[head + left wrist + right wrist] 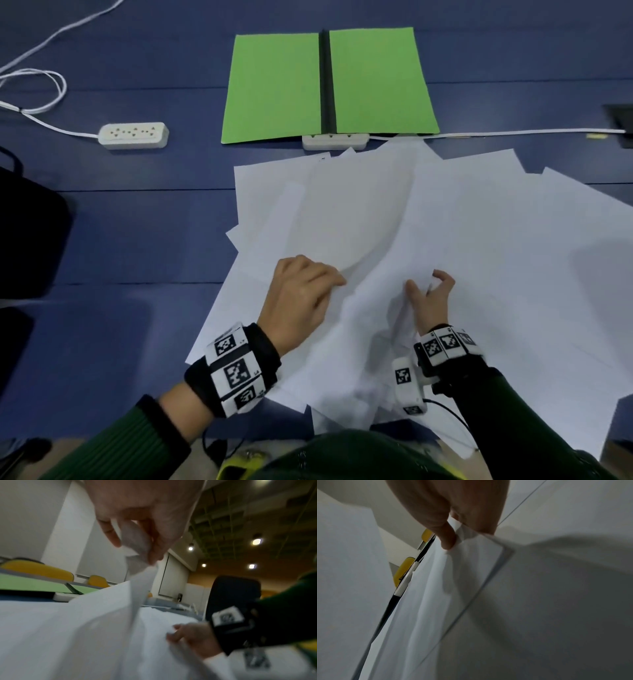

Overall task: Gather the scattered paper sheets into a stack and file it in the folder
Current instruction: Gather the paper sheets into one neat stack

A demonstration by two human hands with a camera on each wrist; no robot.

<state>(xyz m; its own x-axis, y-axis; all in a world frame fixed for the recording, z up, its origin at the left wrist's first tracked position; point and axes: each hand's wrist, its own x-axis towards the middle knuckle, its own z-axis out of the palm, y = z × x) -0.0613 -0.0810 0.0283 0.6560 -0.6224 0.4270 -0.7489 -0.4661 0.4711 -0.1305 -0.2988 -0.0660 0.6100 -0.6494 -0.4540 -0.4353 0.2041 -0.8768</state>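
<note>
Several white paper sheets (479,240) lie fanned out and overlapping on the blue table (137,222). A green folder (274,85) lies open flat beyond them, its black spine in the middle. My left hand (305,294) grips the edge of a sheet that bows upward; the left wrist view shows its fingers (154,545) pinching that curled paper edge (140,580). My right hand (430,298) pinches a paper sheet corner (471,545) between thumb (447,539) and fingers, just right of the left hand.
A white power strip (133,135) with its cord lies at the left of the folder. A second power strip (335,141) sits half under the folder's near edge, its cable running right. A dark bag (27,233) is at the left table edge.
</note>
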